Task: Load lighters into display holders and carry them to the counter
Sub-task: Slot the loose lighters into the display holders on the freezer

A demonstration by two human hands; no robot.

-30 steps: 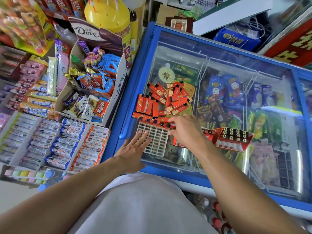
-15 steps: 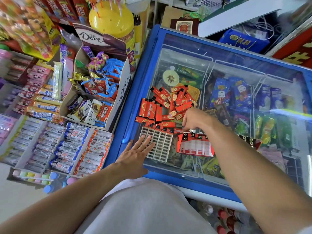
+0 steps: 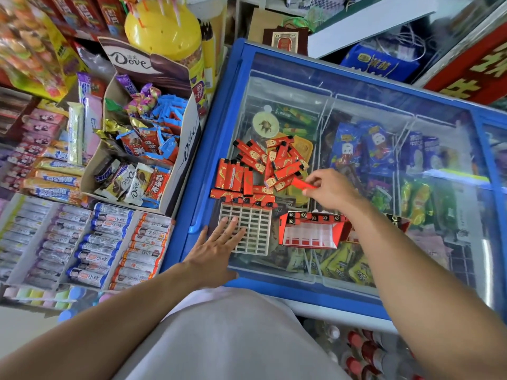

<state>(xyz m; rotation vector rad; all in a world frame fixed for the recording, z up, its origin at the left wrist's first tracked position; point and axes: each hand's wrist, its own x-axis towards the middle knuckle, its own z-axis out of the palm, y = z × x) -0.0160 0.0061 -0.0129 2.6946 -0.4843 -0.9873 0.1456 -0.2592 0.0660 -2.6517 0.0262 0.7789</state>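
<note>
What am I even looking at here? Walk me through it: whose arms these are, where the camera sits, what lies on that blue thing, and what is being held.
There is no machine. A person wears a camera on the head, looking down at their own arms. The blue thing is a shop freezer with a glass lid. On the glass lie a pile of red lighters, a white grid holder and a red display box. The left hand rests flat on the grid holder, fingers straight. The right hand pinches one red lighter just lifted beside the pile. Sweets fill the shelves at left.
</note>
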